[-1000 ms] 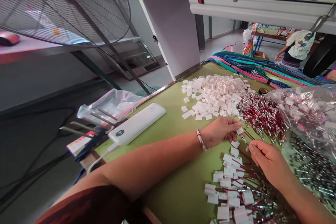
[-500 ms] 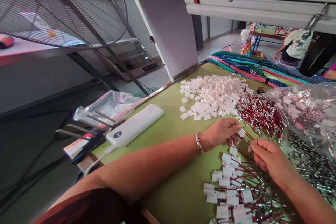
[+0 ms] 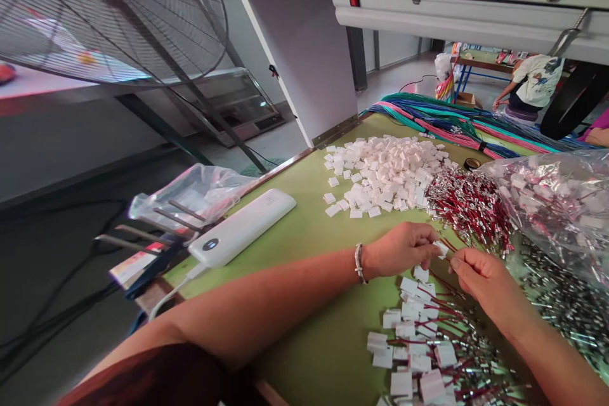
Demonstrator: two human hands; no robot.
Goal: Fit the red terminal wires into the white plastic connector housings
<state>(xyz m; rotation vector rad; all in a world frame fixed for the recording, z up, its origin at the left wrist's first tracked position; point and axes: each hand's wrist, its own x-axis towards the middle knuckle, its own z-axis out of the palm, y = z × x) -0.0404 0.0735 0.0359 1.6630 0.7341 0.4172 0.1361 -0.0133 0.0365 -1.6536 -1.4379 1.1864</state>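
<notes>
My left hand (image 3: 399, 248) pinches a small white plastic connector (image 3: 442, 249) above the green table (image 3: 309, 235). My right hand (image 3: 480, 279) is closed on a thin red wire that runs to that connector. The two hands almost touch at the fingertips. Below them lies a heap of finished connectors with red wires (image 3: 423, 342). Beyond them sit a pile of loose white connectors (image 3: 385, 171) and a bundle of red wires with metal terminals (image 3: 471, 206).
A white power bank (image 3: 242, 226) and a plastic bag (image 3: 195, 193) lie at the table's left edge. A clear bag of parts (image 3: 556, 203) sits at right, coloured cables (image 3: 451, 124) behind. A large fan (image 3: 109, 13) stands left. A seated person (image 3: 535, 79) is in the background.
Both hands have drawn slightly closer together and toward me, with the connector and wire still pinched. The view has shifted a little.
</notes>
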